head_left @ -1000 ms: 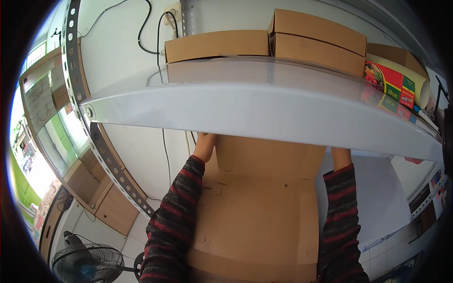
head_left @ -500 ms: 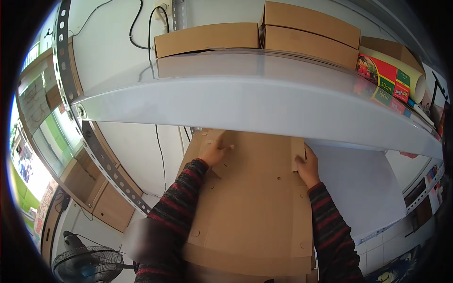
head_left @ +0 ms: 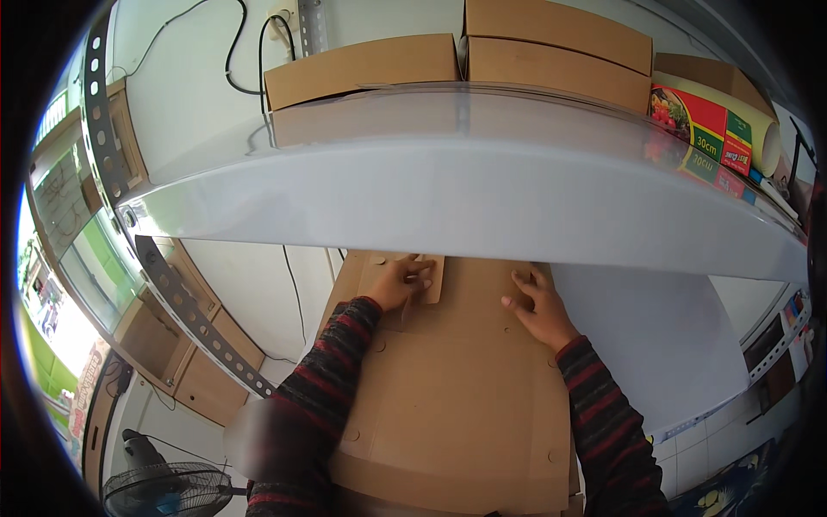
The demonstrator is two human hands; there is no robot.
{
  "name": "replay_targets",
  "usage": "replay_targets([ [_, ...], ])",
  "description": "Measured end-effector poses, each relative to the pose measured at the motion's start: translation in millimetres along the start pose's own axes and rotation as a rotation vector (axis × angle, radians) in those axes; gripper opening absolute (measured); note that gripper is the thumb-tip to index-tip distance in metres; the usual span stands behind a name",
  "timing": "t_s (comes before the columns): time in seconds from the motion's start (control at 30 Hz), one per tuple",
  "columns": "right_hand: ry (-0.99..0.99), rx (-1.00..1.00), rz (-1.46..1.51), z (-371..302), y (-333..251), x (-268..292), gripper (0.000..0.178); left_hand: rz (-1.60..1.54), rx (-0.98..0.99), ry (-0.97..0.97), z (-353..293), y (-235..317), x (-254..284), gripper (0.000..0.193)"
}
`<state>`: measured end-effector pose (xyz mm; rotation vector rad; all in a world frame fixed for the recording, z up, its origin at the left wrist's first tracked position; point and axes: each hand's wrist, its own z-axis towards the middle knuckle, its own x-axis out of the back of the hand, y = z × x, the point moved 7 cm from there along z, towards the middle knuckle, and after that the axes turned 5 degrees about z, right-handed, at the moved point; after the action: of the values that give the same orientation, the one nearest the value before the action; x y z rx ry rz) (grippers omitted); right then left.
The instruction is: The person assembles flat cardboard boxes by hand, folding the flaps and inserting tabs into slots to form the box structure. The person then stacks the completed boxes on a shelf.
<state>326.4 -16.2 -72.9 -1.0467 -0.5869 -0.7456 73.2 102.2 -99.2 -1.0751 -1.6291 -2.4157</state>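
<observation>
Here are two arms in striped sleeves, reaching in low because the white shelf point(head_left: 469, 194) overhangs the work. Right underneath, the unfolded brown cardboard point(head_left: 457, 396) lies open between the forearms, its far end cut off from view by the shelf's front edge.

Watch the left hand point(head_left: 407, 283): fingers curled at a small flap point(head_left: 435, 286) on the far left, likely to control its fold, though I can't tell whether finger and thumb really pinch it. Over on the opposite side, the right hand point(head_left: 543, 308) has its thumb and fingers spread, poised by the right margin, perhaps to balance the other; whether it touches the board, I can't tell.

Up top, a single low box point(head_left: 362, 71) sits beside two stacked boxes point(head_left: 558, 59), flat faces together, which probably saves shelf space. The red and green carton point(head_left: 702, 129) rests against a pale roll point(head_left: 765, 146). And down in the lower left corner, a black fan point(head_left: 164, 491) stands near the elbow.
</observation>
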Motion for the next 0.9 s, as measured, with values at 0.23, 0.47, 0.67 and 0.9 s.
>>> replay_targets([
  [0.23, 0.237, -0.133, 0.870, 6, 24, 24, 0.036, -0.563, 0.145, 0.198, -1, 5, 16, 0.044],
  [0.47, 0.171, -0.292, 1.067, 7, 37, 24, 0.017, -0.580, 0.134, 0.140, -5, 34, 9, 0.015],
  [0.67, 0.159, -0.249, 1.026, 8, 39, 23, 0.011, -0.565, 0.054, 0.143, -5, 28, 16, 0.010],
  [0.9, 0.209, -0.175, 1.182, 5, 20, 33, 0.030, -0.768, -0.024, 0.226, -17, 59, 28, 0.015],
])
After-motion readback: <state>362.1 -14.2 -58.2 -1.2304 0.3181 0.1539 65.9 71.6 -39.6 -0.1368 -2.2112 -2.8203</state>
